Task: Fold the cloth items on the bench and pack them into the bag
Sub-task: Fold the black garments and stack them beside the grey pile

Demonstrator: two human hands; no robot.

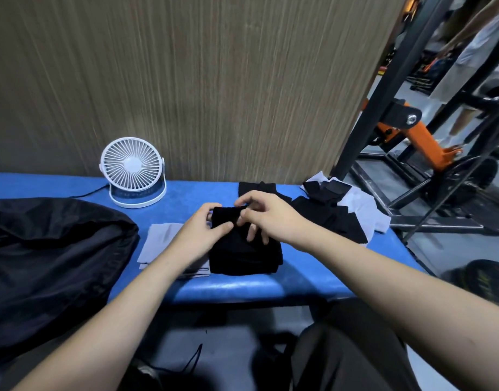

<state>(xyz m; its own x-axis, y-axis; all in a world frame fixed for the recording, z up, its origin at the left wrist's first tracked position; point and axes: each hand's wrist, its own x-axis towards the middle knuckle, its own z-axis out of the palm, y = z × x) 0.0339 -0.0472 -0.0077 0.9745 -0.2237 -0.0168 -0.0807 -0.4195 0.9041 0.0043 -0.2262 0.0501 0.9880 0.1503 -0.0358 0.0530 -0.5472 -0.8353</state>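
Observation:
A black cloth [244, 256] lies partly folded in the middle of the blue bench [231, 289]. My left hand [199, 230] pinches its far left edge, thumb on top. My right hand [266, 218] grips the same far edge from the right, fingers curled over the fabric. A folded grey cloth [158, 239] lies flat just left of it, partly under my left wrist. A pile of unfolded black and white cloths [335, 210] sits at the bench's right end. The black bag [48, 261] lies open-mouthed on the bench's left side.
A white desk fan [132, 172] with a black cord stands at the back of the bench against a wood-grain wall. Black and orange gym equipment [412, 131] stands to the right, with a person behind it. A dark bag lies on the floor below the bench edge.

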